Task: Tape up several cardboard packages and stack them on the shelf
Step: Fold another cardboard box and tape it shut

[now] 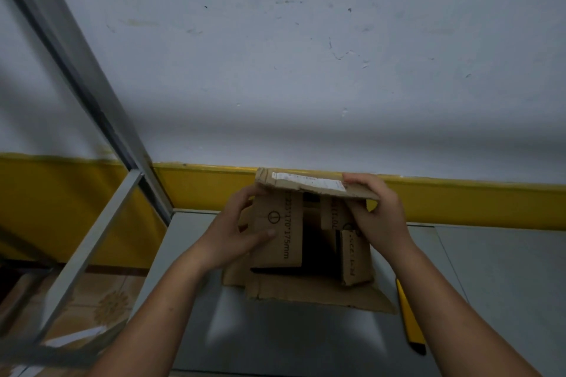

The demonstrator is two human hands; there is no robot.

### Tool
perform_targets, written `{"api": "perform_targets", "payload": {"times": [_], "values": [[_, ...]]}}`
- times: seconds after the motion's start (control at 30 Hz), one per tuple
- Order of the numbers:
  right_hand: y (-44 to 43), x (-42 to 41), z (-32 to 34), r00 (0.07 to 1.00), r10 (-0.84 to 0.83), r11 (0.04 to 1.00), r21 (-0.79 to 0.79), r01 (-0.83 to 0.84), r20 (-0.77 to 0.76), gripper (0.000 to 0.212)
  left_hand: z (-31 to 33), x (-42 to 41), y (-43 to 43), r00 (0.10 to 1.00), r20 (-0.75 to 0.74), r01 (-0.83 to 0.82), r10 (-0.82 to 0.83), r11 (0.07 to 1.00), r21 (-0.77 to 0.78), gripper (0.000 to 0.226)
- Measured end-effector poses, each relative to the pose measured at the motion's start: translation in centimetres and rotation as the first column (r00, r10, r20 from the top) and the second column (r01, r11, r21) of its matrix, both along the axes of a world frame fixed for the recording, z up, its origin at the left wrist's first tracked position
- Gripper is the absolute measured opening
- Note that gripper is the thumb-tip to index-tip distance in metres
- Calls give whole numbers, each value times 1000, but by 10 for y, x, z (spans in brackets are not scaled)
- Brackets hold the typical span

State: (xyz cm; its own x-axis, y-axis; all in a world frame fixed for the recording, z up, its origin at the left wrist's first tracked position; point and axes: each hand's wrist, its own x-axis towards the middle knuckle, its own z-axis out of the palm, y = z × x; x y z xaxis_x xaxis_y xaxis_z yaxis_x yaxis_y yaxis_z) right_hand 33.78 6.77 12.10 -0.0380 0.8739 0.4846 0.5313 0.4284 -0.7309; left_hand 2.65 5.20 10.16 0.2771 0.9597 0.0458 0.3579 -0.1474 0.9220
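Note:
An open brown cardboard box (pixel 277 242) with printed size marks stands on the grey table (pixel 275 337), its top flaps partly folded in over a dark gap. My left hand (pixel 237 231) grips the left flap, thumb on top of it. My right hand (pixel 378 211) holds the far flap (pixel 309 184), which carries a white label, thumb on top and fingers under it. The near flap (pixel 318 291) lies flat on the table toward me.
A yellow and black utility knife (pixel 410 318) lies on the table right of the box. A grey metal shelf frame (pixel 92 242) rises at the left. Behind the table runs a grey wall with a yellow band (pixel 477 202). Tiled floor shows lower left.

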Motion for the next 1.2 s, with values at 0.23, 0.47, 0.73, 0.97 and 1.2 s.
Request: {"api": "perform_targets", "payload": {"times": [0.23, 0.47, 0.73, 0.97, 1.2], "values": [[5, -12, 13, 978, -97, 989, -131, 73, -186, 10, 1, 26, 2, 989, -106, -85, 102, 985, 153, 66], [-8, 6, -2, 971, 227, 952, -226, -206, 70, 72, -4, 10, 13, 984, 66, -176, 168, 974, 145, 75], [-16, 36, -8, 910, 379, 895, -318, -314, 168, 60, 7, 0, 15, 987, -159, 52, -23, 983, 178, 74], [-47, 47, -4, 935, 274, 928, -315, -196, 226, 76, 11, -7, 18, 974, -221, 79, -58, 993, 89, 74], [-58, 18, -24, 983, 96, 975, -216, -61, 156, 44, 4, 0, 24, 988, -153, 49, -33, 994, 99, 52]]}}
